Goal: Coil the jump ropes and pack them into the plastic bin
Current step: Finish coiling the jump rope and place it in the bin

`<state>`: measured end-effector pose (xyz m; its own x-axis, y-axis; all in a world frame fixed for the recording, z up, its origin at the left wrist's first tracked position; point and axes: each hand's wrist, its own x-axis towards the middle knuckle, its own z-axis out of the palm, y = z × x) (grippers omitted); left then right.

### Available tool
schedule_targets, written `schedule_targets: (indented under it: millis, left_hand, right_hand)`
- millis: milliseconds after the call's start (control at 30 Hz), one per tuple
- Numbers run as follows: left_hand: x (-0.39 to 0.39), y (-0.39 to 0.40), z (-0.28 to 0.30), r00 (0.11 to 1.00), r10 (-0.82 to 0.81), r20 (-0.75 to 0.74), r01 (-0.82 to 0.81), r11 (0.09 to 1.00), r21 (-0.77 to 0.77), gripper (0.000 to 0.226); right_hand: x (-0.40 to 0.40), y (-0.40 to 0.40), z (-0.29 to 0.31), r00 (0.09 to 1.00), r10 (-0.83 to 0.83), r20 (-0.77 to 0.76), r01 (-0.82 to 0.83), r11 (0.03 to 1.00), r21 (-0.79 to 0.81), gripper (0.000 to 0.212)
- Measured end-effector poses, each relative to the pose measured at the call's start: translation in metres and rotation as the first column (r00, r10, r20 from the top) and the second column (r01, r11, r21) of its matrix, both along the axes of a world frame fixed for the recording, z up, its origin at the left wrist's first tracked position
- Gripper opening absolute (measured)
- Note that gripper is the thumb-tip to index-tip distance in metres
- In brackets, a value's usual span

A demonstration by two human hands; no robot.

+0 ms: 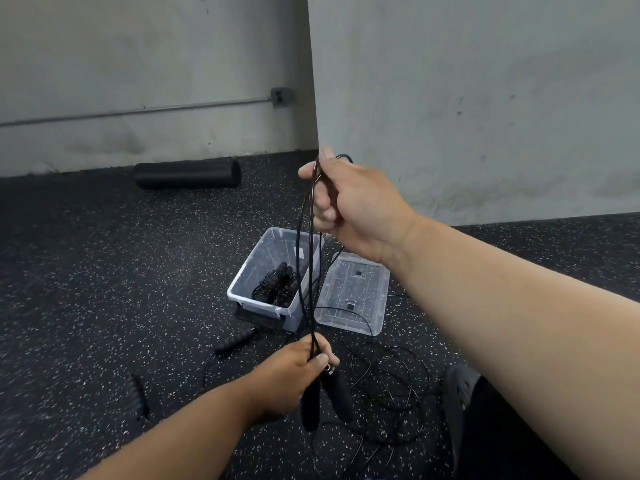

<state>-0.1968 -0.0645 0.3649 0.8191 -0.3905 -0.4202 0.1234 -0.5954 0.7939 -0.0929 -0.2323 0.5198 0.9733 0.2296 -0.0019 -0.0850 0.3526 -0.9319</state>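
Observation:
A black jump rope (311, 258) is stretched in long loops between my two hands. My right hand (353, 206), raised high, grips the top of the loops. Lower down, my left hand (294, 372) pinches the cords together with the rope's two black handles (322, 396), which hang below it. Behind the cords stands the clear plastic bin (242, 289) on the floor, with coiled black ropes and handles (277, 282) inside. More black rope (391, 386) lies loose on the floor to the right of my left hand.
The bin's clear lid (353, 292) lies flat to the right of the bin. Two other black handles (235, 341) (136, 396) lie on the speckled rubber floor at left. A black foam roller (187, 173) rests against the concrete wall. A dark shoe (460, 389) shows at lower right.

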Motion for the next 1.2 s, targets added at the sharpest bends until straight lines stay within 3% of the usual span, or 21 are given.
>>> schedule_targets:
  millis: [133, 233, 300, 367, 433, 467, 567, 700, 800, 933, 1100, 1200]
  left_hand:
    - [0.003, 0.004, 0.006, 0.997, 0.067, 0.045, -0.064, 0.996, -0.061, 0.027]
    - [0.009, 0.007, 0.026, 0.977, 0.211, 0.020, -0.206, 0.965, -0.164, 0.030]
    - [0.016, 0.013, 0.035, 0.949, 0.314, 0.028, -0.298, 0.922, -0.247, 0.031]
    - [0.023, 0.020, 0.042, 0.909, 0.418, -0.001, -0.388, 0.842, -0.375, 0.032]
    - [0.030, 0.024, 0.049, 0.842, 0.518, -0.149, -0.508, 0.671, -0.540, 0.030]
    - [0.033, 0.025, 0.052, 0.810, 0.540, -0.228, -0.554, 0.579, -0.598, 0.029]
    - [0.039, 0.029, 0.056, 0.737, 0.585, -0.339, -0.628, 0.406, -0.664, 0.026]
    - [0.045, 0.035, 0.057, 0.653, 0.635, -0.414, -0.690, 0.271, -0.671, 0.026]
    - [0.044, 0.036, 0.057, 0.632, 0.631, -0.450, -0.705, 0.227, -0.672, 0.029]
    - [0.043, 0.039, 0.058, 0.609, 0.621, -0.494, -0.732, 0.198, -0.652, 0.032]
    - [0.044, 0.042, 0.060, 0.591, 0.617, -0.520, -0.732, 0.140, -0.667, 0.035]
    - [0.044, 0.040, 0.058, 0.607, 0.598, -0.524, -0.724, 0.145, -0.674, 0.035]
  right_hand:
    - [0.009, -0.009, -0.012, 0.995, -0.018, -0.103, -0.002, 0.982, -0.189, 0.044]
    - [0.008, -0.018, -0.029, 0.983, 0.022, -0.181, -0.107, 0.874, -0.475, 0.035]
    - [0.002, -0.020, -0.042, 0.968, 0.102, -0.230, -0.219, 0.792, -0.570, 0.025]
    - [-0.009, -0.016, -0.053, 0.942, 0.221, -0.251, -0.333, 0.689, -0.644, 0.025]
    - [-0.025, -0.005, -0.065, 0.893, 0.349, -0.283, -0.442, 0.568, -0.695, 0.027]
    - [-0.032, 0.002, -0.073, 0.870, 0.374, -0.321, -0.488, 0.559, -0.671, 0.022]
    - [-0.048, 0.016, -0.087, 0.849, 0.325, -0.416, -0.515, 0.685, -0.516, 0.019]
    - [-0.050, 0.019, -0.092, 0.841, 0.319, -0.436, -0.505, 0.754, -0.421, 0.045]
    - [-0.049, 0.021, -0.100, 0.863, 0.290, -0.414, -0.483, 0.714, -0.507, 0.072]
    - [-0.050, 0.026, -0.104, 0.880, 0.290, -0.375, -0.464, 0.692, -0.552, 0.066]
    - [-0.051, 0.031, -0.101, 0.857, 0.299, -0.420, -0.462, 0.807, -0.367, 0.065]
    - [-0.052, 0.036, -0.102, 0.884, 0.257, -0.391, -0.407, 0.834, -0.372, 0.060]
